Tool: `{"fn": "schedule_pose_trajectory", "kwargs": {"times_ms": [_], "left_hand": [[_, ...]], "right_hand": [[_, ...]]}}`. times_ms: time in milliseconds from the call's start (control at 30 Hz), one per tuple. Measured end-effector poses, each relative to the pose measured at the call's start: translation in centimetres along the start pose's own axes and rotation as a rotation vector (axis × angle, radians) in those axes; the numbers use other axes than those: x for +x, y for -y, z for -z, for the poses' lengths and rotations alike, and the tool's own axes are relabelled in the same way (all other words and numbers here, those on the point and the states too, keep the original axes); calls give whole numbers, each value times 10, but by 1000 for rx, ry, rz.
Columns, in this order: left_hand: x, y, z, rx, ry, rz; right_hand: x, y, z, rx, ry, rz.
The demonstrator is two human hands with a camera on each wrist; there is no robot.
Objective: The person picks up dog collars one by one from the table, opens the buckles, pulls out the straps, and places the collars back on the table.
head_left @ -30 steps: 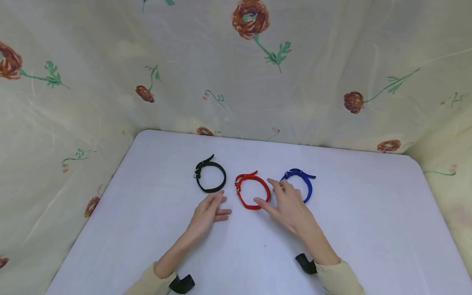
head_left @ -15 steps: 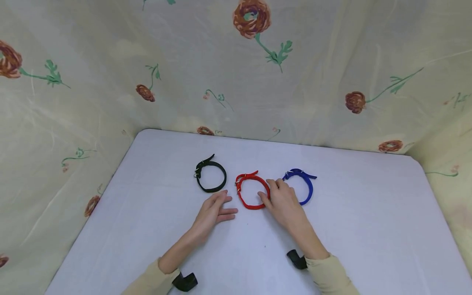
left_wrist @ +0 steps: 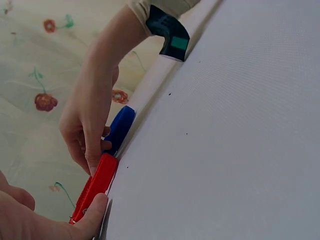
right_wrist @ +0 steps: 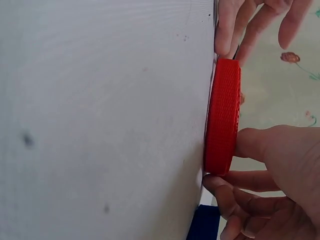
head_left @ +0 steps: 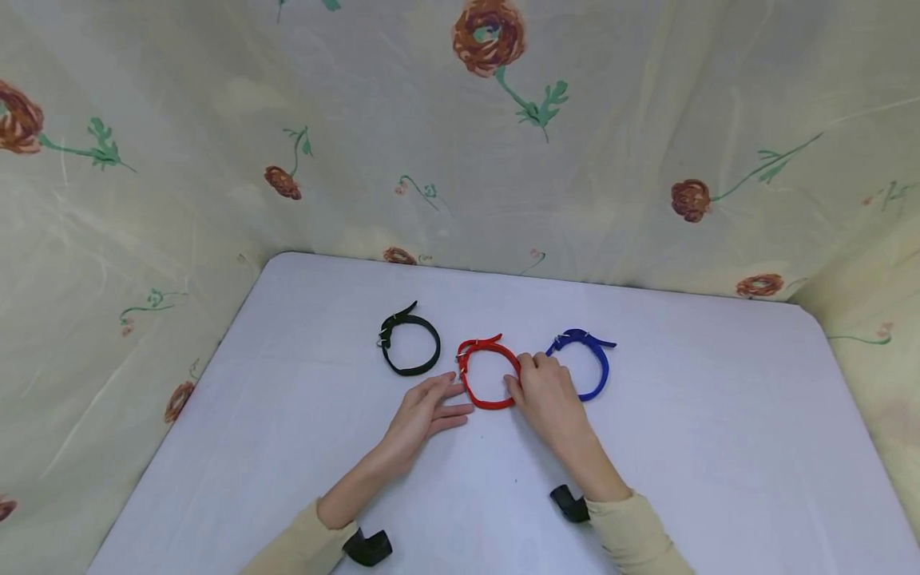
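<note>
Three small buckled pet collars lie looped on a white table. In the head view the red collar (head_left: 493,404) is in the middle. My right hand (head_left: 549,398) pinches its right side, thumb inside the loop and fingers outside, as the right wrist view also shows on the red band (right_wrist: 222,117). Fairly straight fingers of my left hand (head_left: 426,411) reach the red collar's lower left side. The black collar (head_left: 414,370) rests just beyond the left hand. Partly covered by my right hand, the blue collar (head_left: 602,369) lies to the right.
The white tabletop (head_left: 719,423) ends at a far edge against a floral curtain (head_left: 604,160), which also hangs along both sides. A black wrist device (head_left: 368,549) sits at the left cuff, and another black device (head_left: 569,505) at the right cuff.
My right hand has moved left from between the red and blue collars and taken hold of the red collar's right side. My left hand has slid right, from near the black collar to the red one.
</note>
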State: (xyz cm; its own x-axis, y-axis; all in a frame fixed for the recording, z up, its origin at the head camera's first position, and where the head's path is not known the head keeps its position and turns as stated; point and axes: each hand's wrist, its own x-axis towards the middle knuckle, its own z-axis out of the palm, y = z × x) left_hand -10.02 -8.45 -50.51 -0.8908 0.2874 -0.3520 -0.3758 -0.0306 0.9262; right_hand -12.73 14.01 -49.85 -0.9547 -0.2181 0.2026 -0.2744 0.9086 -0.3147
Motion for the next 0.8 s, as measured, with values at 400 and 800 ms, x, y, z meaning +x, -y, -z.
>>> {"fn": "schedule_pose_trajectory", "kwargs": {"times_ms": [400,800], "left_hand": [[-6,-3,-2,-63,-6,47],[-30,-11,-3,-154,10,73]], "right_hand": [[-6,6,5,81,51,-58],[-24,18,21,190,3,-23]]}}
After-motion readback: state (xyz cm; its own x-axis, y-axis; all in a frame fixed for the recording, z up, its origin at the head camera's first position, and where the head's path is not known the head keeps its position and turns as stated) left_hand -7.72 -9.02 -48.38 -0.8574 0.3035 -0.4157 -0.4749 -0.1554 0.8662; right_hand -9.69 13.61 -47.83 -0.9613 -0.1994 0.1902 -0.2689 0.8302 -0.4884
